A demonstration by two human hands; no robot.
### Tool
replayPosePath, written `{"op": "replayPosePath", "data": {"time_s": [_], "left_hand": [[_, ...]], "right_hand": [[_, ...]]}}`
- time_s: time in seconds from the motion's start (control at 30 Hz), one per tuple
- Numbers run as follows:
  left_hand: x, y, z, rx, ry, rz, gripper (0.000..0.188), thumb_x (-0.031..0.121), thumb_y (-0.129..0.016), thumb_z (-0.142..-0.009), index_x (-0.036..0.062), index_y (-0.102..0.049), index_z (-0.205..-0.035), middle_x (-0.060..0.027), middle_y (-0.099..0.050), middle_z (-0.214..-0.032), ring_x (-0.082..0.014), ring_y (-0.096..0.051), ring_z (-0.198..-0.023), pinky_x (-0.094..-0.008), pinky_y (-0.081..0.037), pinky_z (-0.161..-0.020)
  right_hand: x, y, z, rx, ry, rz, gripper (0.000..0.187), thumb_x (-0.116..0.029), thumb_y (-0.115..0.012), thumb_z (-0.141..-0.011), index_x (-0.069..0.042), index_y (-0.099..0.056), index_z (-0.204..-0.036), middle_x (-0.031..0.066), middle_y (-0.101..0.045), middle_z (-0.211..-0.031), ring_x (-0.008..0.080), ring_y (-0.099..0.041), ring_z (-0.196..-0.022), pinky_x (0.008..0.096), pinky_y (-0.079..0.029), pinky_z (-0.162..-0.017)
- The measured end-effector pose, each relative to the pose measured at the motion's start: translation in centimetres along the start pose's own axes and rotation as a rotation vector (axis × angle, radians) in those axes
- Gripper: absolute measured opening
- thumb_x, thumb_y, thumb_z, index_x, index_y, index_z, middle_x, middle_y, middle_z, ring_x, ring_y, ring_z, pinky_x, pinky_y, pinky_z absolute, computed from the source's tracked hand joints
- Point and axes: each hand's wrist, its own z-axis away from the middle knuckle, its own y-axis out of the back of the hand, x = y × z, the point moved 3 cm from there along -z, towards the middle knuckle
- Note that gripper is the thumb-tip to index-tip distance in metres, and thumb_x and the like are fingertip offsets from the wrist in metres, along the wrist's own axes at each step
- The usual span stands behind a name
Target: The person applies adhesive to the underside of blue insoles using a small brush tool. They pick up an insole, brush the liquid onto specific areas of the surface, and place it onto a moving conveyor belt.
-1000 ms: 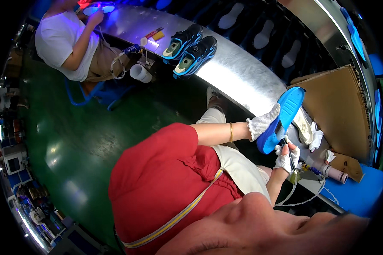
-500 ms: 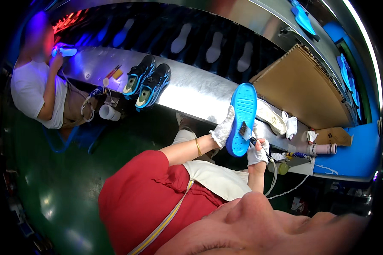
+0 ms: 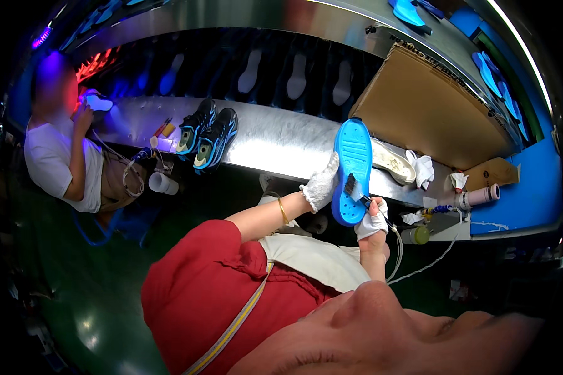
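Note:
A bright blue shoe sole [image 3: 355, 145] stands tilted up in front of me at the bench edge, its ridged and dimpled face turned toward me. My left hand [image 3: 322, 185], in a white glove, grips the sole by its left edge; the fingers behind it are hidden. In my right hand [image 3: 373, 224], which wears a white glove with bare fingertips, is a brush [image 3: 352, 186] with dark bristles. The bristles lie against the sole's lower half. White tubing hangs down beside this hand.
A pair of black and blue shoes [image 3: 215, 142] stands on the metal bench [image 3: 266, 134]. Right of the sole are a white shoe part [image 3: 391, 164], a cardboard box [image 3: 431, 106], a pink cylinder [image 3: 483, 195] and a green-lidded jar [image 3: 420, 235]. A co-worker [image 3: 65, 159] sits at far left.
The whole view has shifted slightly. The brush has moved a little up the sole, while both hands keep their holds. The co-worker's lit piece has turned slightly.

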Motion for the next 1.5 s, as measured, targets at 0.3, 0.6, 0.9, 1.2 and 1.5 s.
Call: {"op": "replayPosePath", "data": {"time_s": [0.3,0.6,0.9,1.2,1.5], "left_hand": [[4.4,2.6,-0.8,0.065,0.136,-0.231,0.048,0.042,-0.046,-0.104,0.0080,-0.051,-0.138,-0.0142,-0.058,-0.132,-0.0251,-0.053,-0.125,-0.0436,-0.038,-0.111],[36.7,-3.3,-3.5,0.453,-1.387,-1.892,0.058,0.027,-0.077,-0.080,0.0003,-0.058,-0.128,-0.0203,-0.058,-0.133,-0.0344,-0.056,-0.121,-0.0412,-0.043,-0.107],[49.2,-2.7,-9.2,0.628,-1.270,-2.275,0.025,0.030,-0.078,-0.070,0.0173,-0.074,-0.091,-0.0089,-0.063,-0.095,-0.0312,-0.059,-0.090,-0.0425,-0.050,-0.079],[49.3,-3.8,-9.7,0.520,-0.991,-2.396,0.011,0.027,-0.072,-0.077,0.0170,-0.075,-0.079,-0.0057,-0.063,-0.080,-0.0256,-0.058,-0.078,-0.0388,-0.047,-0.070],[49.7,-2.1,-10.1,0.445,-1.096,-2.344,0.010,0.027,-0.070,-0.074,0.0203,-0.074,-0.079,-0.0036,-0.061,-0.080,-0.0231,-0.058,-0.077,-0.0368,-0.046,-0.067]], "right_hand": [[-2.0,0.8,0.8,-0.072,-0.009,-0.047,0.012,-0.008,-0.059,-0.098,-0.013,-0.057,-0.109,0.0050,-0.064,-0.107,0.0193,-0.062,-0.104,0.0369,-0.051,-0.096],[-3.4,1.0,-1.9,-0.213,-0.035,-0.059,0.017,-0.012,-0.063,-0.095,-0.013,-0.054,-0.109,0.0082,-0.064,-0.113,0.0260,-0.062,-0.110,0.0444,-0.051,-0.099],[-3.8,-1.8,-5.7,0.030,-0.240,-0.123,0.019,-0.015,-0.068,-0.093,-0.016,-0.058,-0.109,0.0068,-0.062,-0.119,0.0267,-0.060,-0.115,0.0465,-0.048,-0.102],[-6.7,-6.9,-7.7,0.109,-0.321,-0.105,0.018,-0.016,-0.067,-0.093,-0.016,-0.058,-0.108,0.0058,-0.062,-0.118,0.0259,-0.060,-0.114,0.0455,-0.048,-0.102],[-8.4,-9.0,-7.8,0.128,-0.326,-0.032,0.017,-0.017,-0.067,-0.093,-0.016,-0.058,-0.108,0.0049,-0.062,-0.117,0.0251,-0.060,-0.114,0.0445,-0.048,-0.101]]}}
